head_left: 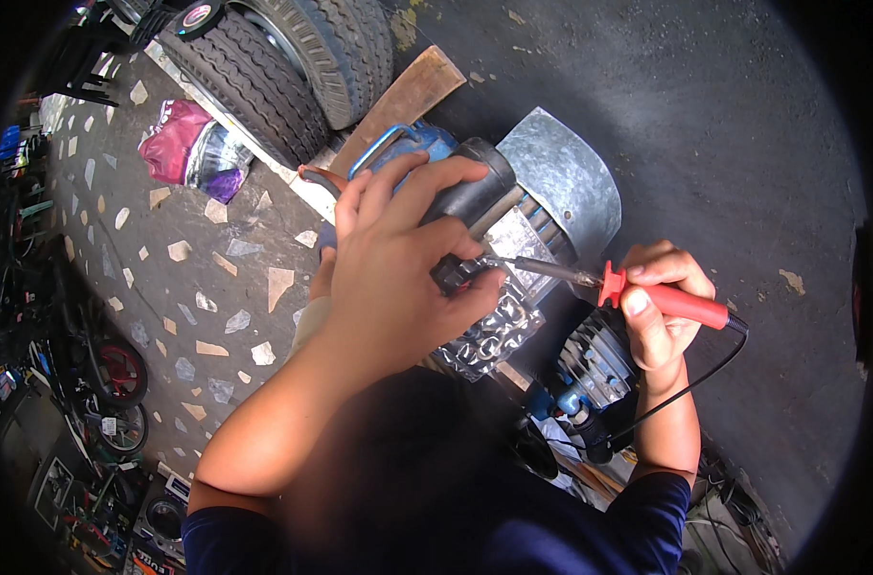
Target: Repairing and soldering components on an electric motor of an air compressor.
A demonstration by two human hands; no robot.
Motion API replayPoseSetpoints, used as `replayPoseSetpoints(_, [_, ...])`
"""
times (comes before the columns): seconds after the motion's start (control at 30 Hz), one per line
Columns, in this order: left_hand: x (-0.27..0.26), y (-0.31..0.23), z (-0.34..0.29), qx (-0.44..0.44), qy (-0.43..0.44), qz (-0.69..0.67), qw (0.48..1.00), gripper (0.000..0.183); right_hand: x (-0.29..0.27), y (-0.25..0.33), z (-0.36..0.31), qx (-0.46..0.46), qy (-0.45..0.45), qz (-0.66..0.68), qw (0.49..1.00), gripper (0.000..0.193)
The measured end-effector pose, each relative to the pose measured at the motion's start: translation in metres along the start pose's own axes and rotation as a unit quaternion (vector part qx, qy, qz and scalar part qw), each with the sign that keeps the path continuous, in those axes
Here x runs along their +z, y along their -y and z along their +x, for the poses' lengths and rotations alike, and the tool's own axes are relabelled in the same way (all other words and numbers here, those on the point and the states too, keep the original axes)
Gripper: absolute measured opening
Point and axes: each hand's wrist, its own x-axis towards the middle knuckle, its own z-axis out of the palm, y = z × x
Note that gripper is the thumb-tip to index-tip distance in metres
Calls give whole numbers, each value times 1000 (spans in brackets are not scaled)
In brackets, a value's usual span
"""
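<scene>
My right hand [668, 331] is closed around the red handle of a soldering iron [684, 305], whose black cord trails from the back end. The iron's metal shaft points left, its tip at or very near a small black part [450, 275]. That part sits pinched between the thumb and index finger of my left hand [384, 273]; its exact kind is hard to make out. My other left fingers stretch toward a black cylinder [482, 177]. Below the pinch lies shiny clear bubble wrap [502, 337], partly covered by my hand.
A grey curved metal guard [571, 172] stands beyond the work, with a blue finned compressor head [597, 362] at the right. Large tyres [264, 86] and a wooden plank [408, 96] are at the back. A pink bag [176, 144] lies on the floor; motorcycles line the left.
</scene>
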Motion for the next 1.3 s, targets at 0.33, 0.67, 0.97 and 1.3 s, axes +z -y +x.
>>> replayPoseSetpoints(0.33, [0,-1,0,-4,2,0,1000,25,0,-3,-2,39,-18,40,998,17])
replayPoseSetpoints(0.67, [-2,0,1,3,9,-8,1000,24,-1,-5,-2,39,-19,52,998,20])
replayPoseSetpoints(0.97, [-3,1,2,8,8,-11,1000,24,-2,-5,-2,42,-18,58,997,19])
replayPoseSetpoints(1.3, [-2,2,1,10,10,-7,1000,24,5,0,-4,131,-82,115,981,16])
